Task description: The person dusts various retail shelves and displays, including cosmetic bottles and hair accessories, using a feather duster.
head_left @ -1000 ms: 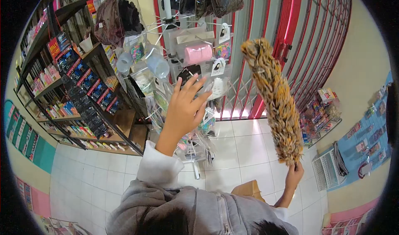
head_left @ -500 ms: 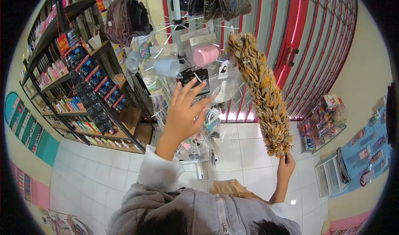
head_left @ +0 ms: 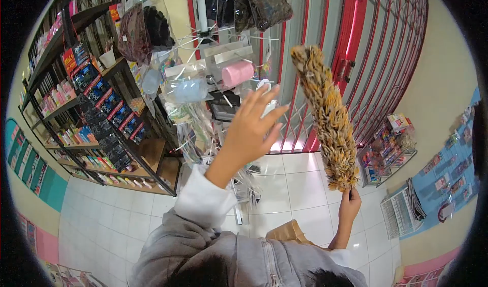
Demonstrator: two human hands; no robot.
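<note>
My right hand (head_left: 349,208) is closed round the short dark handle of a feather duster (head_left: 329,117) with brown, grey and yellow feathers. The duster points up and away, leaning left at its top. My left hand (head_left: 249,130) is raised with fingers spread, in front of a hanging display rack (head_left: 203,12). Around its fingertips hang a packet with a pink rolled item (head_left: 238,73) and a black packet (head_left: 223,105). A pale blue rolled item (head_left: 188,90) in clear plastic hangs further left. Part of the rack's lower goods is hidden behind my left hand.
Shelves (head_left: 147,152) with bottles and hanging black packets stand on the left. Behind the rack runs a red folding metal gate (head_left: 351,43). A wire stand of small packets (head_left: 386,152) and a white wire basket (head_left: 399,216) are at right. Bagged dark goods (head_left: 269,5) hang overhead.
My left hand has moved right across the rack, fingers still spread. The duster's top has shifted slightly right and down while my right hand keeps its grip. Packets on the rack have swung or turned.
</note>
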